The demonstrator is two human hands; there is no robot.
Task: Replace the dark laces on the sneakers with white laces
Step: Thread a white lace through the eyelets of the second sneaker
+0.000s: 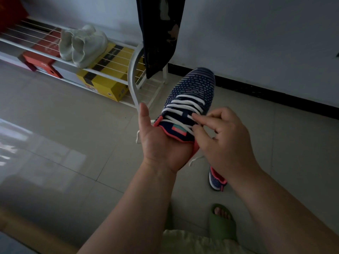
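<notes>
Nearest: a foot in a green slipper (pixel 222 221) on the tiled floor (pixel 64 110). Just beyond, a second navy sneaker (pixel 217 180) lies on the floor, mostly hidden by the right forearm. Mid-air above: left hand (pixel 157 142) cups the heel of the navy knit sneaker (pixel 190 99) from below, thumb straight and raised, other fingers hidden under the shoe (cannot tell their curl). Right hand (pixel 223 138) pinches the white lace (pixel 183 105) near the top eyelets, thumb and forefinger pressed together on it. Lace ends dangle both sides. Farther: white shoe rack (pixel 117 79) with pale sneakers (pixel 82 44), a yellow box (pixel 108 83) and an orange box (pixel 44 61) below, dark cloth (pixel 159 33) hanging by the wall.
</notes>
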